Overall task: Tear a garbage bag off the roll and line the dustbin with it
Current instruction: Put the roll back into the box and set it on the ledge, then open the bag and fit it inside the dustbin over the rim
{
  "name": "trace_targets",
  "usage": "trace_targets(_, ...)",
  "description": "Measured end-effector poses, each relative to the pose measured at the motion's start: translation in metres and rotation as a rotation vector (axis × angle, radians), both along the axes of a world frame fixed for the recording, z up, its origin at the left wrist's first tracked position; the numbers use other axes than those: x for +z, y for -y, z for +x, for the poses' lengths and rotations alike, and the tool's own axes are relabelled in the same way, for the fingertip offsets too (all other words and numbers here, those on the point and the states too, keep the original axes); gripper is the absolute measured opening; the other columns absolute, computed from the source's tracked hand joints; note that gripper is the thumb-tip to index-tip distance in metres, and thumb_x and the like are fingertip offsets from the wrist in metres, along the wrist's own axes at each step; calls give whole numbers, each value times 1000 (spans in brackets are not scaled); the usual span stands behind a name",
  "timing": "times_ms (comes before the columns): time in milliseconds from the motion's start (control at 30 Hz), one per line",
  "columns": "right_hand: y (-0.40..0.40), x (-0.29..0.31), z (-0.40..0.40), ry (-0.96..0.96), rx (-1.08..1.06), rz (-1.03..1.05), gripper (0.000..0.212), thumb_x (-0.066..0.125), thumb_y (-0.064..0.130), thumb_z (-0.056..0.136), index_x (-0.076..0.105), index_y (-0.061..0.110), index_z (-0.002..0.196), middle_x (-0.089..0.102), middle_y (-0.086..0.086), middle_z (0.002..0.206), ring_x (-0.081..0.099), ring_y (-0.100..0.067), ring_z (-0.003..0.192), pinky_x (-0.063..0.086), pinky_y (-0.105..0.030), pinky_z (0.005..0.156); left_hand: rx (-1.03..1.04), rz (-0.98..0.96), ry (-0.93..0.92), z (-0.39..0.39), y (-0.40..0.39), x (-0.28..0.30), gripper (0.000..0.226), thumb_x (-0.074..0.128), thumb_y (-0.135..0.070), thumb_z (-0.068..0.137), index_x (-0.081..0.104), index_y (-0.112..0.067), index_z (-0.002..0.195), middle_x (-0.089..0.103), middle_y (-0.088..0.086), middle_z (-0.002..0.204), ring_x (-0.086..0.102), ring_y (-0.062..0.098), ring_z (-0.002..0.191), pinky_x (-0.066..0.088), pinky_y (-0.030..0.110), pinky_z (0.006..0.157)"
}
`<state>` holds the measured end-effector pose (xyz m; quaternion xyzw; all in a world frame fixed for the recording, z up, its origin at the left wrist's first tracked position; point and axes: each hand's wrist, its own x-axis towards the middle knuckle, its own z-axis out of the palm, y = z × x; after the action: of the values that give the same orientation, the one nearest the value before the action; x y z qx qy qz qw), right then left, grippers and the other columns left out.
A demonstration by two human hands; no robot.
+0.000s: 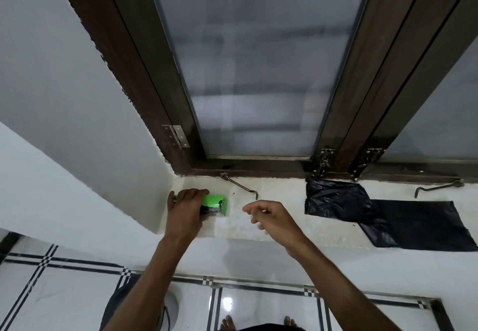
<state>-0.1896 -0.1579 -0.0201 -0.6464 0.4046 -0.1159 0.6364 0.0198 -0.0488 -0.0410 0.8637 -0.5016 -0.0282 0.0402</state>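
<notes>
The left hand (186, 207) grips the green garbage bag roll pack (216, 204) from above, fingers curled over its far edge, pressing it on the window sill (279, 224) at the corner by the wall. The pack's long axis runs left to right, and its open end, where black film shows, faces the right hand (271, 218). That hand hovers just beside this end, holding nothing, with its fingers loosely curled and apart.

Well to the right of both hands, a torn-off black garbage bag (403, 216) lies flat on the sill, its long axis running from the window frame (258, 169) toward the sill's near edge. The right hand is clearly the nearer one to it.

Judging from this, a bag is already free of the roll, so the coming move likely turns on the right hand reaching rightward for it.

A pale rounded rim low between the arms could be the dustbin, but that cannot be told.
</notes>
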Motion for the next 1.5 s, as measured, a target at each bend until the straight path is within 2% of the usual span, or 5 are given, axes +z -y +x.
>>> trace_targets(333, 61, 2, -120, 11, -454, -322, 28, 60, 2, 94, 73, 26, 89, 75, 6, 94, 69, -11, 88, 51, -21, 82, -366, -290, -204, -81, 44, 21, 42, 69, -22, 86, 59, -21, 127, 57, 3, 128, 48, 23, 120, 42, 35, 100)
trace_targets(733, 131, -39, -330, -944, -765, -593, 52, 57, 42, 96, 59, 3, 131, 52, -22, 135, 46, -44, 120, 44, -49, 98, -771, -251, -477, -272, 124, 11, 24, 54, -19, 93, 69, -24, 110, 62, -11, 110, 54, 10, 103, 47, 23, 85)
trace_targets(1033, 140, -50, -339, -657, -824, -542, 16, 66, 23, 93, 72, 9, 95, 71, -12, 98, 62, -32, 90, 49, -35, 77, -702, -214, -604, -299, 136, 30, 23, 52, -25, 95, 69, -25, 111, 62, -13, 109, 57, 8, 103, 49, 32, 88)
trace_targets(1233, 73, 10, -297, 201, -654, -158, 17, 70, -7, 84, 60, 6, 80, 64, -2, 65, 59, -9, 59, 48, -18, 60, -503, -217, -973, -318, 126, 45, 24, 63, -34, 93, 66, -26, 116, 67, -11, 104, 63, 6, 95, 56, 31, 86)
trace_targets(1500, -46, 8, -233, 247, -405, -108, 40, 82, 4, 76, 46, 17, 66, 45, -3, 65, 46, -21, 64, 43, -27, 62, -82, -249, -1416, -280, 47, 45, 21, 73, -14, 87, 68, 6, 84, 66, 19, 74, 63, 20, 72, 59, 46, 78)
